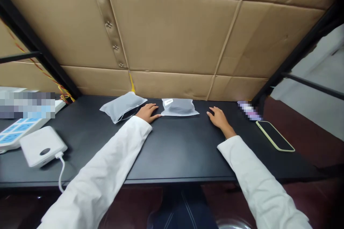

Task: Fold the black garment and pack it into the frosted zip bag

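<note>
My left hand (148, 112) rests on the black tabletop (177, 146) with its fingers apart and nothing in it. It lies between two frosted plastic bags. The left bag (122, 105) is tilted and has something dark showing at its near edge. The other bag (179, 107) lies flat, carries a small white label, and has a dark item inside that I cannot make out; my left thumb reaches close to its left corner. To the right of that bag, my right hand (217, 117) lies on the table, fingers stretched forward, holding nothing.
Cardboard (172, 32) walls off the back, between black metal posts. On the left are a white power bank (44, 145) with a cable and a power strip (24, 130). A phone in a pale green case (275, 136) lies on the right, near a blurred purple item (249, 111).
</note>
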`<act>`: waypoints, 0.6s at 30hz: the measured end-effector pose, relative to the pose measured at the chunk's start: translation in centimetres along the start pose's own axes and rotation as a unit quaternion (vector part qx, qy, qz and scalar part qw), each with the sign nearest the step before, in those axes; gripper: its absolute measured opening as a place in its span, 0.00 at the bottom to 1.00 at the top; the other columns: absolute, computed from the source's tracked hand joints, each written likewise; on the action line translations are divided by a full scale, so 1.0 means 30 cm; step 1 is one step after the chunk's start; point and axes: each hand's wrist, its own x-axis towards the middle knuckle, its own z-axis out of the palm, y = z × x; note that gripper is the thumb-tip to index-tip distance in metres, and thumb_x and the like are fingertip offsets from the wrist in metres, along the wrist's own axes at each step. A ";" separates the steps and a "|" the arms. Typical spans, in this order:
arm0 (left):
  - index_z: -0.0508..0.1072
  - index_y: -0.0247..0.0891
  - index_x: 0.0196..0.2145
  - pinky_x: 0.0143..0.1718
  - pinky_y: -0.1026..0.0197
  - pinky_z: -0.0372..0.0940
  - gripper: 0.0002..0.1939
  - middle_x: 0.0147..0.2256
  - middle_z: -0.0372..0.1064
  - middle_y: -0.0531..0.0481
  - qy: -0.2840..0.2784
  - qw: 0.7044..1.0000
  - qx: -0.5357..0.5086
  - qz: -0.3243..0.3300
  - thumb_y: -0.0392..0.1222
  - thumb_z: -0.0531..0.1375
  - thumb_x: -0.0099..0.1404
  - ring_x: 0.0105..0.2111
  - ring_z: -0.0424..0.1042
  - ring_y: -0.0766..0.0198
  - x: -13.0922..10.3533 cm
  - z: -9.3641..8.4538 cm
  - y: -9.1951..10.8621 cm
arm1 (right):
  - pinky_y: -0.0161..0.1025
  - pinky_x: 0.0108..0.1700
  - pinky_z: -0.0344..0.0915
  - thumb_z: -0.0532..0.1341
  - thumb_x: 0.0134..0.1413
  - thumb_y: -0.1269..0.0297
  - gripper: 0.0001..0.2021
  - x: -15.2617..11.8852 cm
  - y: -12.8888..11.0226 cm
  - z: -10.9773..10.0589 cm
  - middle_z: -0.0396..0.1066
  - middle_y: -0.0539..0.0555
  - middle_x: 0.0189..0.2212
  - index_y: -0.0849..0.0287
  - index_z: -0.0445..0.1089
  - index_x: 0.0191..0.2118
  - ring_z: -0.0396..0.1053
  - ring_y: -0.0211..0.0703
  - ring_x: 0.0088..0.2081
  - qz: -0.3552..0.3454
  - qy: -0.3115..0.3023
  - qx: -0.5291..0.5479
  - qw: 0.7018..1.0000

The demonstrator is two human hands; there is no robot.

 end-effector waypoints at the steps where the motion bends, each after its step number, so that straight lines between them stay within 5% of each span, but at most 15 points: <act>1: 0.68 0.36 0.56 0.60 0.43 0.58 0.28 0.59 0.62 0.38 0.005 1.000 0.003 0.001 0.58 0.56 0.66 0.60 0.60 0.46 0.001 0.004 0.002 | 0.57 0.65 0.53 0.57 0.61 0.59 0.23 -0.004 -0.005 0.004 0.62 0.70 0.61 0.67 0.68 0.57 0.55 0.60 0.65 -0.007 -0.013 -0.005 1.000; 18: 0.69 0.36 0.54 0.58 0.42 0.60 0.24 0.56 0.64 0.38 0.018 1.000 -0.012 0.011 0.52 0.55 0.66 0.57 0.62 0.45 0.003 -0.003 0.044 | 0.57 0.67 0.42 0.46 0.66 0.47 0.30 -0.041 -0.084 -0.015 0.47 0.64 0.69 0.56 0.54 0.67 0.42 0.59 0.70 -0.008 -0.116 -0.102 0.988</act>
